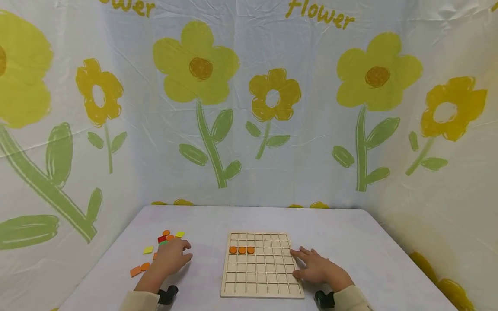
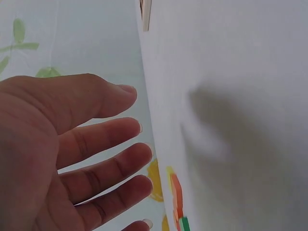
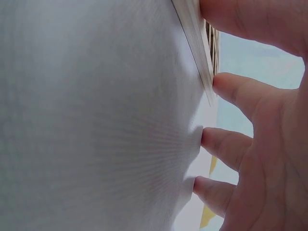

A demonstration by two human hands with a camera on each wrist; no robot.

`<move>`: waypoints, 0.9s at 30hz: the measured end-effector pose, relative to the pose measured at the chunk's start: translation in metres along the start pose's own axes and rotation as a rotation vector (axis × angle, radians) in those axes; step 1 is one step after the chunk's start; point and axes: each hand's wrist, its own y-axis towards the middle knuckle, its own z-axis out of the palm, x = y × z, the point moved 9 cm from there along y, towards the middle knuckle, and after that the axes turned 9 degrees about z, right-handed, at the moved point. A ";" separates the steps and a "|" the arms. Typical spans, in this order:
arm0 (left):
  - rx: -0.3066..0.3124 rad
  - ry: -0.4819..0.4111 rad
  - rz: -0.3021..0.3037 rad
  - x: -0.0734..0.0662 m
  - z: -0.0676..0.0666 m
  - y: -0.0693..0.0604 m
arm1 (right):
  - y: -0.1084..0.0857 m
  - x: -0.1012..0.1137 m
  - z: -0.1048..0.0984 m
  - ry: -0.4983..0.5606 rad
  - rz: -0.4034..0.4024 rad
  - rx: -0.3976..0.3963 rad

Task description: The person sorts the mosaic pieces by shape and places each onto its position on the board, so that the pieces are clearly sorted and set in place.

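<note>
A wooden grid board (image 1: pixel 268 276) lies in the middle of the table, with three orange round pieces (image 1: pixel 242 250) side by side in one of its rows. My right hand (image 1: pixel 317 268) rests at the board's right edge, thumb and index finger touching the rim; in the right wrist view other fingertips (image 3: pixel 207 137) press the tablecloth. Over the loose pieces on the left hovers my left hand (image 1: pixel 171 258), its fingers relaxed and apart, nothing between them. The left wrist view shows its thumb (image 2: pixel 110 98) clear of the fingers. Part of the pile is hidden beneath this hand.
Around the left hand lie a yellow square (image 1: pixel 148 250), another yellow square (image 1: pixel 180 234), a red piece (image 1: pixel 161 239), an orange square (image 1: pixel 135 271) and orange discs (image 1: pixel 145 266). A flower-printed curtain (image 1: pixel 272 172) stands behind the white table (image 1: pixel 202 220).
</note>
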 end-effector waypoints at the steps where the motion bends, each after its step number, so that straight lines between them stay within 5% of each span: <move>1: -0.006 0.005 0.001 0.003 -0.002 -0.002 | 0.000 0.000 0.000 -0.001 0.000 -0.001; 10: -0.025 0.051 -0.021 0.032 -0.016 -0.011 | -0.004 0.003 -0.002 -0.003 0.006 0.001; 27: 0.084 0.062 -0.135 0.083 -0.026 -0.032 | -0.003 0.001 0.000 -0.014 0.008 -0.007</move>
